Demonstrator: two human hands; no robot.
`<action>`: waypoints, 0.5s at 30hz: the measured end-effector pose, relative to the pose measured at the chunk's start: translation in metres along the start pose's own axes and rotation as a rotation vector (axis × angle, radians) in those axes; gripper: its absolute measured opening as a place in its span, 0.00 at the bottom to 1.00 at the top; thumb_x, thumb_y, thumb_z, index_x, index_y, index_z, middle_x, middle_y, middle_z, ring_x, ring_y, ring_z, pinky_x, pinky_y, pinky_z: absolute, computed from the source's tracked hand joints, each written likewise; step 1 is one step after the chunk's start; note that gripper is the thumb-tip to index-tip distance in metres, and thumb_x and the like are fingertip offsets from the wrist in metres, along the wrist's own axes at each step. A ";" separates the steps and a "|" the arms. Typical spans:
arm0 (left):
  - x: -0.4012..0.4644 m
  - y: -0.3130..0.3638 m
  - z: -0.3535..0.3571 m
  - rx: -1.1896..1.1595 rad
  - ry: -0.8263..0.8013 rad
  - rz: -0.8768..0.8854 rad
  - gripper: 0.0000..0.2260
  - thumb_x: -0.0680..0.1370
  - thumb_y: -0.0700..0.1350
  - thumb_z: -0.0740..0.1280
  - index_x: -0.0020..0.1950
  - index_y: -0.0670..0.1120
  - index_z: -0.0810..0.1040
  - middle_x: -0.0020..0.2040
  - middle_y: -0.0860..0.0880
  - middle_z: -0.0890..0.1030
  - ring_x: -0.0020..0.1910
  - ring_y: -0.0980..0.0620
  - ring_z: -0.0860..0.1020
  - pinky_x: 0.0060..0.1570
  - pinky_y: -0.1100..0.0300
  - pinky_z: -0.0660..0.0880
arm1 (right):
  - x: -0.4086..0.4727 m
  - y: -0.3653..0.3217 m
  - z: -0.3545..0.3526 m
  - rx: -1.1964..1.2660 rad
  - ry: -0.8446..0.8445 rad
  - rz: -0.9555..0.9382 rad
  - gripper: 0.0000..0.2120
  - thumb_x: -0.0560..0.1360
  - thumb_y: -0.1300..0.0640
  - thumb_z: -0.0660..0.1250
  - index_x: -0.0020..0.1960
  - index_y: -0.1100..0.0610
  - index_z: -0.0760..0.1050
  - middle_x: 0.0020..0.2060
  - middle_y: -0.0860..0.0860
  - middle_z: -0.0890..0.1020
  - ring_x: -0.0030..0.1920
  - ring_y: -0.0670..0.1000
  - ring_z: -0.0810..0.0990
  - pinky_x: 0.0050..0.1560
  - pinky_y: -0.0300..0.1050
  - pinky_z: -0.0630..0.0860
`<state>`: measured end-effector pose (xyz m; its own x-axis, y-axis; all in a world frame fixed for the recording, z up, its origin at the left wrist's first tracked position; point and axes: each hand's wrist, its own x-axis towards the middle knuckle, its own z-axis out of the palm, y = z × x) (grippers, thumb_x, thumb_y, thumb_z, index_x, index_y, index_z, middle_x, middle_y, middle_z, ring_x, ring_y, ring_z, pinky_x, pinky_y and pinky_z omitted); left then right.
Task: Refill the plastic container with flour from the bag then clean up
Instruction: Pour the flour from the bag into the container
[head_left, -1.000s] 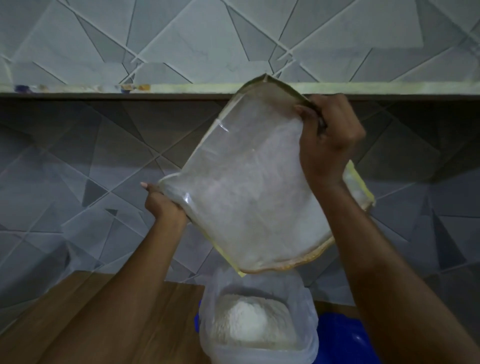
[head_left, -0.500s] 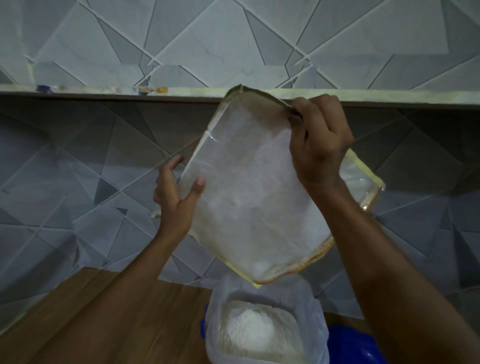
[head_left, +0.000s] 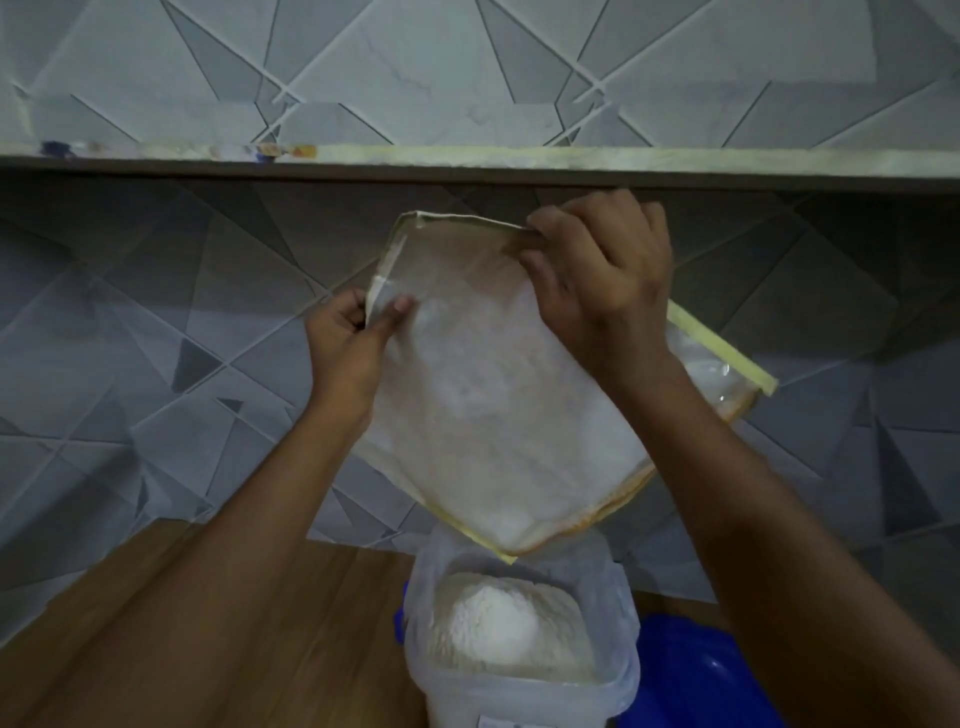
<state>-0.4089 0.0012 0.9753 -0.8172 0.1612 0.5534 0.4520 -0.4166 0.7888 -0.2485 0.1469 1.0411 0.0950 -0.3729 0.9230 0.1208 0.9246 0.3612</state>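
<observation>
A clear flour bag (head_left: 498, 415) with yellowish edges hangs tilted, one corner pointing down over the plastic container (head_left: 519, 691). The container is translucent and open, and a mound of white flour (head_left: 498, 623) fills it. My left hand (head_left: 353, 343) pinches the bag's left edge between thumb and fingers. My right hand (head_left: 602, 275) grips the bag's upper edge. A thin dusting of flour clings inside the bag.
The container stands on a wooden counter (head_left: 208, 649) against a grey geometric tiled wall. A blue lid or object (head_left: 696, 675) lies right of the container, partly behind my right forearm. A shelf edge (head_left: 467, 166) runs across above the bag.
My left hand moved from the bag's lower left side up to pinch its left edge. The bag sits lower in view, its corner closer to the container.
</observation>
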 end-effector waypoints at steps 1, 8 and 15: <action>0.000 -0.002 0.001 -0.001 0.024 -0.017 0.07 0.73 0.43 0.75 0.40 0.43 0.79 0.29 0.55 0.78 0.28 0.59 0.74 0.29 0.67 0.72 | -0.004 -0.003 -0.005 -0.024 -0.034 0.039 0.10 0.77 0.54 0.72 0.48 0.61 0.84 0.40 0.57 0.82 0.38 0.58 0.79 0.39 0.51 0.69; -0.002 -0.005 0.004 -0.029 0.204 -0.021 0.14 0.69 0.49 0.78 0.40 0.38 0.80 0.33 0.44 0.74 0.32 0.50 0.70 0.32 0.56 0.68 | -0.068 -0.027 -0.054 -0.234 -0.184 0.282 0.25 0.75 0.41 0.71 0.66 0.53 0.75 0.60 0.56 0.81 0.61 0.59 0.78 0.55 0.65 0.71; -0.002 0.001 0.004 -0.098 0.288 -0.075 0.10 0.72 0.46 0.77 0.37 0.43 0.78 0.31 0.53 0.70 0.29 0.58 0.67 0.29 0.63 0.64 | -0.146 -0.052 -0.092 -0.181 -0.034 0.800 0.55 0.67 0.35 0.77 0.80 0.48 0.46 0.79 0.59 0.51 0.79 0.58 0.53 0.77 0.55 0.59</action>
<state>-0.4057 0.0037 0.9756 -0.9209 -0.0599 0.3852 0.3618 -0.4994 0.7872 -0.1774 0.1458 0.8750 0.1900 0.3996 0.8968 0.1869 0.8820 -0.4326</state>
